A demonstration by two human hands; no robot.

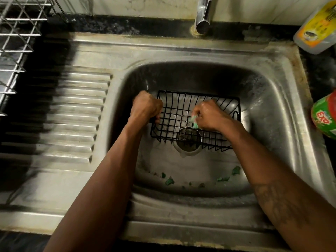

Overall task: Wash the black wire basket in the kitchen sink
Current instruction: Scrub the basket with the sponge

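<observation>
The black wire basket (183, 108) lies in the steel sink (269, 110), over the round drain (189, 140). My left hand (147, 106) grips the basket's left rim with curled fingers. Inside the basket, my right hand (209, 115) holds a small green scrub pad (195, 122) pressed against the wire bottom. Part of the basket's right side is hidden behind my right wrist.
Green scrub scraps (223, 178) lie scattered on the sink floor near the front. The chrome tap (202, 15) stands behind the bowl. A ribbed drainboard (72, 115) and a metal dish rack (16, 42) sit left. A yellow-labelled bottle (316, 28) and a green tub (325, 117) stand right.
</observation>
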